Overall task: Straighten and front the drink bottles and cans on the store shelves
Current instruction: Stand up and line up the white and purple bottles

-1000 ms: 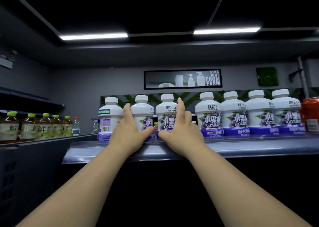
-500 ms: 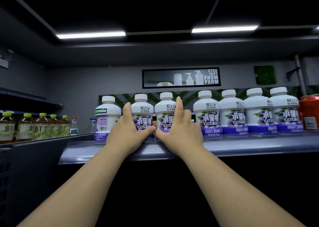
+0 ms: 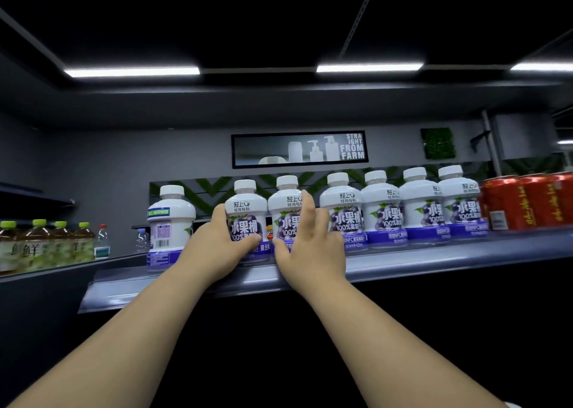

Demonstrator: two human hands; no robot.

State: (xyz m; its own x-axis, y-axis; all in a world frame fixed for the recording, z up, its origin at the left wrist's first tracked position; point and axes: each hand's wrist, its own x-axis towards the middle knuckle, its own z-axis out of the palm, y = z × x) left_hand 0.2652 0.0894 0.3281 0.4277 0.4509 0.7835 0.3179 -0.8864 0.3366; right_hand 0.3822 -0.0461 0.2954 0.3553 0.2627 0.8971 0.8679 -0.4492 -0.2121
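The fingers of the left hand are wrapped around the second white bottle from the left, the thumb laid across the lower label; the fingers behind the bottle are hidden. The right hand is pressed against the third white bottle, the index finger stretched up its front and the thumb set low near its base; whether the other fingers are closed around it cannot be told, since they are concealed by the hand's back. Much of that bottle's label is covered.

Both bottles are stood upright near the front edge of the grey shelf, just beside each other. The leftmost white bottle is turned so that its barcode is shown instead of the fruit label. Four more white bottles are lined up to the right, labels forward, followed by red cans that are cut off by the frame's right edge. Between the two held bottles a small orange-capped item is glimpsed, too obscured to identify. Green-capped tea bottles are seen on a lower shelf at far left, partly cropped.
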